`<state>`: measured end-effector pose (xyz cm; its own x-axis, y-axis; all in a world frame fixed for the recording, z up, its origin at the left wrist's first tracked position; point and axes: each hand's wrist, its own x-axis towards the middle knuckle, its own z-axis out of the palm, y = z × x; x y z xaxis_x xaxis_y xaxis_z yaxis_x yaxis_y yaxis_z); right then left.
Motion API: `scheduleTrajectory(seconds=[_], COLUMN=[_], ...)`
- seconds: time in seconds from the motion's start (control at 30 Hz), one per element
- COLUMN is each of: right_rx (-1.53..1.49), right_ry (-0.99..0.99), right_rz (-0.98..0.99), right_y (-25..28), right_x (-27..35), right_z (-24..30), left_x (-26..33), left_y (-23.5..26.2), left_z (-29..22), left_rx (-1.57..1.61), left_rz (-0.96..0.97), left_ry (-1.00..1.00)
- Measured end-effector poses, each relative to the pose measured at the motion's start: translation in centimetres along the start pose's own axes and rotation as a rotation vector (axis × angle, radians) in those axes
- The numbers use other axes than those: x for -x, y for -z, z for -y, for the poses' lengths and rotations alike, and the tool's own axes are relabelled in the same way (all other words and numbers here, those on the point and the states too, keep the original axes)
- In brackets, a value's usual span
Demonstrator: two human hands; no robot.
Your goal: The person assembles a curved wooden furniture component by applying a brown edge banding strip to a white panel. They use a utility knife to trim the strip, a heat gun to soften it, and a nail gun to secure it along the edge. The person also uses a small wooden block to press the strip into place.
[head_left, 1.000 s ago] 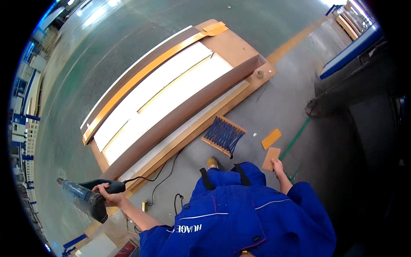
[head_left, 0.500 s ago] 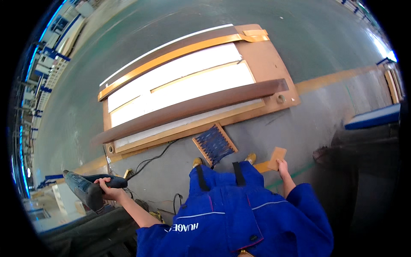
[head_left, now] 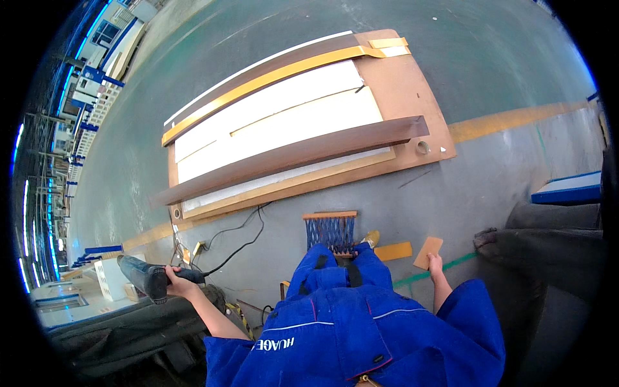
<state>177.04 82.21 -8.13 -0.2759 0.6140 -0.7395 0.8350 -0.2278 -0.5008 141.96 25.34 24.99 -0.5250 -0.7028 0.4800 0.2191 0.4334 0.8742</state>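
Bright blue work overalls (head_left: 361,335) with thin white and red seam lines fill the bottom, and the corded power tool (head_left: 145,277) out left is black with a black cable. A small tan board (head_left: 428,251) is plain light brown beside a yellow-orange strip (head_left: 393,251). Beyond, the big flat door panel (head_left: 412,97) is reddish brown with two white insets, a dark brown beam (head_left: 290,158), on grey-green floor (head_left: 483,58) with a yellow stripe.

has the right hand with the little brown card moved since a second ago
Cannot tell for sure: the camera swung. The right hand holds the brown card just right of the yellow strip on the floor, much as before.
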Motion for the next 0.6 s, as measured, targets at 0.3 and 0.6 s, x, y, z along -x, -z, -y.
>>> scheduleTrajectory(seconds=[0.3, 0.6], right_rx=[-0.115, -0.475], right_ry=[0.001, -0.071], right_rz=[0.154, 0.498], right_y=[1.1, -5.9], right_x=[0.5, 4.3], right_z=[-1.2, 4.6], left_x=[-0.6, 10.6], left_y=[4.4, 4.2], left_z=[7.8, 13.3], left_rx=[-0.901, -0.544], left_rz=[0.341, 0.397], left_ry=[-0.149, 0.411])
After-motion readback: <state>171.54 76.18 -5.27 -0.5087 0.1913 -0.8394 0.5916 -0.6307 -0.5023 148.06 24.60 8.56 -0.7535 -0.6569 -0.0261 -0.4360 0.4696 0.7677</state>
